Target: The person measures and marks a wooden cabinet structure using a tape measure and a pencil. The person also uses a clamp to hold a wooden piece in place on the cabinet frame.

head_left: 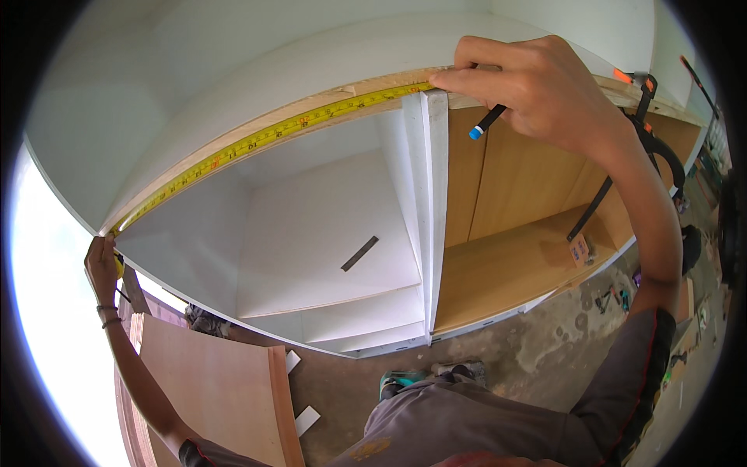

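A yellow tape measure point(257, 142) is stretched along the bare wood front edge of a white cabinet shelf. At its far left end, by the cabinet's side, my left hand point(101, 268) is closed around the tape's case, most of it hidden. My right hand point(545, 97) pinches the other end of the tape against the edge, just above the white upright divider point(436, 218). A black pencil with a blue end point(489, 123) is tucked in the fingers of that same hand, pointing down to the left.
A short dark metal strip point(359, 254) lies in the white left compartment. Right of the divider is a wood-coloured compartment point(506, 272) with a small box point(580, 251). A black bar clamp point(647, 97) grips the edge at right. Wooden panels point(210, 389) lean at lower left. Tools lie on the concrete floor.
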Available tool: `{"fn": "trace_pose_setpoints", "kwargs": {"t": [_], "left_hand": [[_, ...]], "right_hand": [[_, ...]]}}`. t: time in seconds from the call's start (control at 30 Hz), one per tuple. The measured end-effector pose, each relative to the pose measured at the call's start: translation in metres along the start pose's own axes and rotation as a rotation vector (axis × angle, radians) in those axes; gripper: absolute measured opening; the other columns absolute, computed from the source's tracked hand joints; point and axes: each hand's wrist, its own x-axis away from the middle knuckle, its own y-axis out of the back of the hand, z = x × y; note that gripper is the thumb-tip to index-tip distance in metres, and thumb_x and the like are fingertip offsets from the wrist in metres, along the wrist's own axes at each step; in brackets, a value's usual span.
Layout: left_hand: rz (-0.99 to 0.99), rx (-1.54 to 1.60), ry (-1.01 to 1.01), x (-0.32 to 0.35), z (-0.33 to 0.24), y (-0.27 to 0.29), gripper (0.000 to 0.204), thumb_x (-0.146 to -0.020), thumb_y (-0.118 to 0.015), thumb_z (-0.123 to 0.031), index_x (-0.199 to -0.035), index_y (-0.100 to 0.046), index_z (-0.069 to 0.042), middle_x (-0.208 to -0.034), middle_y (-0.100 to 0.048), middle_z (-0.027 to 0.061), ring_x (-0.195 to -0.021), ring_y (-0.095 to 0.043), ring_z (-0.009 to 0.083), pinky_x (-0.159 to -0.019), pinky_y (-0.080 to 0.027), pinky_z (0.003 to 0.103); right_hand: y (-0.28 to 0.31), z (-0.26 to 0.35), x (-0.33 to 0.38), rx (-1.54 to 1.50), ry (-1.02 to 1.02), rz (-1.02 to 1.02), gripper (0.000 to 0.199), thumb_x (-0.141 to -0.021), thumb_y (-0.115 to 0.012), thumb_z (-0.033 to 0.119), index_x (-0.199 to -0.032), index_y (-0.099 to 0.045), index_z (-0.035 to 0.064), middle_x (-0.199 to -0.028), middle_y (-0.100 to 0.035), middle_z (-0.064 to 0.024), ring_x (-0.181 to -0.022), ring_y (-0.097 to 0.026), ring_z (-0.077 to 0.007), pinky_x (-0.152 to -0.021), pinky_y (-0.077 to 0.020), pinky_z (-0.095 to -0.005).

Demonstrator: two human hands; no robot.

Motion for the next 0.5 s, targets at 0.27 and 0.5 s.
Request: {"fn": "trace_pose_setpoints", "kwargs": {"t": [0.27, 0.5], "left_hand": [[-0.029, -0.040, -0.046, -0.001, 0.008, 0.000, 0.030, -0.105, -0.059, -0.018, -0.084, -0.060, 0.003, -0.073, -0.056, 0.0097, -0.063, -0.049, 0.0172, -0.062, -0.045, 0.034], [-0.018, -0.042, -0.081, -0.003, 0.011, -0.001, 0.029, -0.105, -0.058, -0.017, -0.084, -0.058, 0.003, -0.074, -0.056, 0.0099, -0.063, -0.051, 0.0183, -0.062, -0.045, 0.035]], "right_hand": [[0.011, 0.004, -0.010, 0.042, 0.001, 0.067, 0.047, -0.071, -0.067, -0.009, -0.113, -0.076, 0.0107, -0.083, -0.059, -0.0021, -0.062, -0.061, -0.0222, -0.052, -0.0451, -0.0362], [0.011, 0.006, -0.009, 0.011, -0.045, 0.081, 0.052, -0.068, -0.066, -0.011, -0.114, -0.076, 0.0114, -0.084, -0.060, -0.0027, -0.063, -0.061, -0.0230, -0.053, -0.0441, -0.0370]]}}
